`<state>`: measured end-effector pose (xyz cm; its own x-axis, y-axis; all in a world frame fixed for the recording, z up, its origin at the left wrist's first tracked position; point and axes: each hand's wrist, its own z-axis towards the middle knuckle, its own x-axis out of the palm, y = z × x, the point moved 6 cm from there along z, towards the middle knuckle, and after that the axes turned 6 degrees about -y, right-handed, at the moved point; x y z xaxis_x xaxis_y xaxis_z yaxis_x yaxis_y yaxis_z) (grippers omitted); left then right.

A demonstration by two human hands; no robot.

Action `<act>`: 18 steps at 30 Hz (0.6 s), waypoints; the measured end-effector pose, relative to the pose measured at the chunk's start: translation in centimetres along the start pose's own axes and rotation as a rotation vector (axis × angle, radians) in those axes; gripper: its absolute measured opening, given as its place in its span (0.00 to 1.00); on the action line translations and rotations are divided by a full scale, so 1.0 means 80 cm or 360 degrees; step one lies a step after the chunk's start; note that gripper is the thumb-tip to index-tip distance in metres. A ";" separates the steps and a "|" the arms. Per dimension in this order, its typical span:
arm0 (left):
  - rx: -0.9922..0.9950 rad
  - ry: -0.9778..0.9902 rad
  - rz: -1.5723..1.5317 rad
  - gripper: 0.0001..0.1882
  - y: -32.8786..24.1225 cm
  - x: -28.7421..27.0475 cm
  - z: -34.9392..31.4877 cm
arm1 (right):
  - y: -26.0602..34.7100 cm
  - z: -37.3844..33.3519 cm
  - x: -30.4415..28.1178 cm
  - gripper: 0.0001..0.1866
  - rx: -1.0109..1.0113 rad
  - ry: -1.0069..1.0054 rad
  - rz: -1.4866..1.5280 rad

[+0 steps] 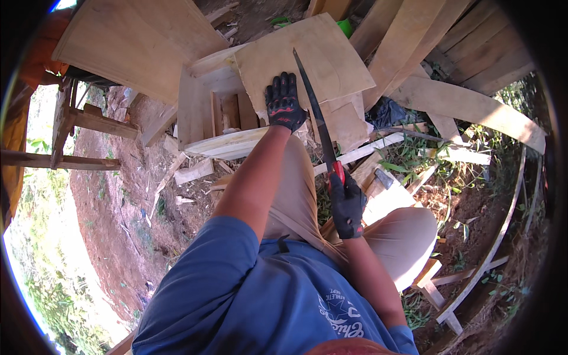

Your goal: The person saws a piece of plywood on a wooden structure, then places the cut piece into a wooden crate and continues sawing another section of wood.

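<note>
My left hand, in a black glove with red marks, lies flat with fingers stretched out on a thin plywood sheet. The sheet rests tilted over part of an open wooden box. In my right hand, also black-gloved, is a handsaw, gripped by its red handle. Its long dark blade points away from me and crosses over the right part of the sheet. Whether its teeth touch the wood I cannot tell. My right hand is above my bent right knee.
A larger plywood panel stands at the far left. Long planks lean at the far right, near a curved board. Wood scraps litter the dirt. What looks like a hammer head lies right of my right hand.
</note>
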<state>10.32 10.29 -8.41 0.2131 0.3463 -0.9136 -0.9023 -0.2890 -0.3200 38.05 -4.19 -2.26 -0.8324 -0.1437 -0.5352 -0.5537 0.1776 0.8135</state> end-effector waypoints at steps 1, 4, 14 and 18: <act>-0.0008 -0.0003 -0.0024 0.54 0.001 0.000 -0.004 | 0.022 -0.003 -0.020 0.26 0.0012 -0.0005 0.0008; 0.0014 -0.0057 0.0066 0.55 0.010 0.003 -0.005 | 0.047 0.026 -0.038 0.29 0.0058 0.0045 0.0260; 0.0053 -0.0093 0.0186 0.53 -0.008 0.003 0.002 | 0.014 0.177 0.026 0.28 -0.0397 -0.0277 0.0035; 0.0052 -0.0114 0.0082 0.53 -0.003 0.001 0.000 | 0.017 0.173 0.032 0.29 -0.0326 -0.0248 0.0118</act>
<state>10.54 10.36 -8.37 0.1396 0.3949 -0.9081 -0.9234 -0.2793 -0.2634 34.84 9.15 -5.65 -0.8728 0.0171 -0.4878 -0.4881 -0.0212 0.8725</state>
